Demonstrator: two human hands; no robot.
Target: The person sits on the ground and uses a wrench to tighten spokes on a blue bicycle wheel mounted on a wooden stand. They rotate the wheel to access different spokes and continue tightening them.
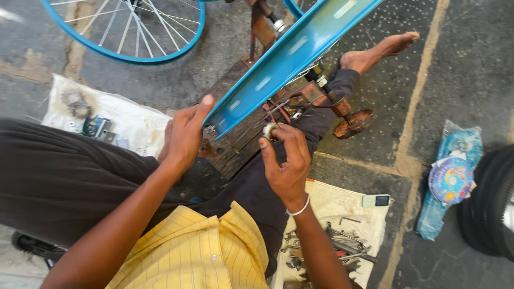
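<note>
Head view, one frame. Centre: blue wheel rim (289,56), seen edge-on, running from centre frame to the upper right, mounted on a rusty stand (326,101) over a wooden board (241,142).

Left hand (184,136), centre left: fingers curled around the lower end of the rim, thumb up against its edge; grip closed on the rim.

Right hand (286,160), just right of centre: thumb and fingertips pressed together, pinching a small round metal part (269,131) just below the rim's lower end.

Upper left: second blue spoked wheel (128,27) lying on the pavement.

Left: white sack (134,120) with small metal parts on it.

Lower centre right: cloth (342,206) bearing a heap of wrenches (332,246); a small phone (376,200) at its upper edge.

Right: blue plastic packet (450,179); black tyre (490,206) at the frame edge.

Upper right: bare foot (380,51) stretched past the stand.
</note>
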